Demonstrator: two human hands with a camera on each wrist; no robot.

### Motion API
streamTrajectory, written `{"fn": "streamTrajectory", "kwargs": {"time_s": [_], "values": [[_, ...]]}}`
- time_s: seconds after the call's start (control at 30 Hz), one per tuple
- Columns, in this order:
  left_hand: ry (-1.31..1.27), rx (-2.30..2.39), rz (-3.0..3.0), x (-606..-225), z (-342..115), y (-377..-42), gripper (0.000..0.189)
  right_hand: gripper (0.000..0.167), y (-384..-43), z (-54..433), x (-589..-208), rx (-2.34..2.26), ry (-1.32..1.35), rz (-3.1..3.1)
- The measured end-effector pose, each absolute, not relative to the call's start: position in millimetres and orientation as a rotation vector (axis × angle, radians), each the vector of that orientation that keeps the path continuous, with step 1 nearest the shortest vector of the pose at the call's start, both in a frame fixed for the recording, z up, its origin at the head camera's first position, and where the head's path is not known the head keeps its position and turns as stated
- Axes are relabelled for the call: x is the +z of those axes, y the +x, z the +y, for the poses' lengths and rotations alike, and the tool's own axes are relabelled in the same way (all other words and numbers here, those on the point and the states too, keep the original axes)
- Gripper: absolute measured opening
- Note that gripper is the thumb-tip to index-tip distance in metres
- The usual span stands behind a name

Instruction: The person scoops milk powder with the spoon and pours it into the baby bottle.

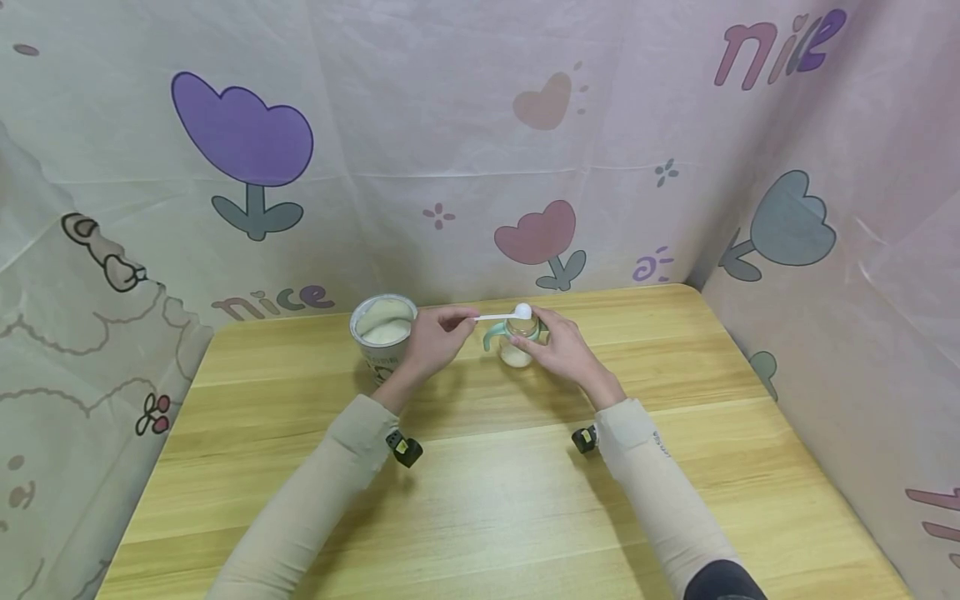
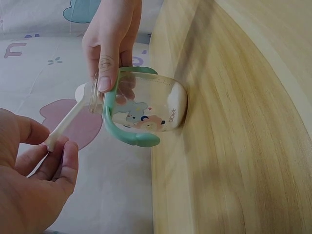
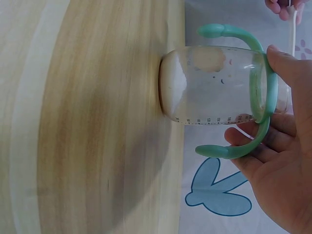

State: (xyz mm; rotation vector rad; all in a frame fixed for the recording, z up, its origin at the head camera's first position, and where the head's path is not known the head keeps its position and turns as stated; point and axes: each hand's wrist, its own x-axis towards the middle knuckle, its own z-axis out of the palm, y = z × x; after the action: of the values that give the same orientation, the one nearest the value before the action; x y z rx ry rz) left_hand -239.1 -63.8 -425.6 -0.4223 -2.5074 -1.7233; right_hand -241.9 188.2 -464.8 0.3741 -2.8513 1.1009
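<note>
A clear baby bottle point(image 2: 146, 105) with a green two-handled ring stands upright on the table, white powder point(image 3: 174, 83) at its bottom. Its neck is uncapped. My right hand point(image 1: 561, 346) grips the bottle around the neck and the green ring point(image 3: 269, 87). Between thumb and fingertips, my left hand point(image 1: 438, 337) pinches the handle end of a white scoop point(image 1: 498, 316). The scoop's bowl point(image 1: 522, 311) sits at the bottle's mouth; its contents cannot be made out. Beside the left hand stands an opened can point(image 1: 372, 354) with pale powder point(image 1: 387, 332) inside and its foil partly peeled back.
The wooden table point(image 1: 480, 517) meets a printed cloth backdrop point(image 1: 420, 125) at the back and right side. The can stands near the back edge, left of the bottle. A small black camera is worn on each wrist.
</note>
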Motion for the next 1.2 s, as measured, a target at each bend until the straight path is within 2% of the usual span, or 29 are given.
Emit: {"fn": "streamTrajectory", "kwargs": {"time_s": [0.7,1.2], "values": [[-0.352,-1.766,-2.499,-416.6,-64.7,-237.5,0.023,0.077,-240.6,187.2,-462.9,1.096,0.376,-2.851],[-0.247,-1.985,-2.389,-408.3,-61.8,-234.7,0.025,0.077,-240.9,187.6,-461.7,1.076,0.37,-2.87]]}}
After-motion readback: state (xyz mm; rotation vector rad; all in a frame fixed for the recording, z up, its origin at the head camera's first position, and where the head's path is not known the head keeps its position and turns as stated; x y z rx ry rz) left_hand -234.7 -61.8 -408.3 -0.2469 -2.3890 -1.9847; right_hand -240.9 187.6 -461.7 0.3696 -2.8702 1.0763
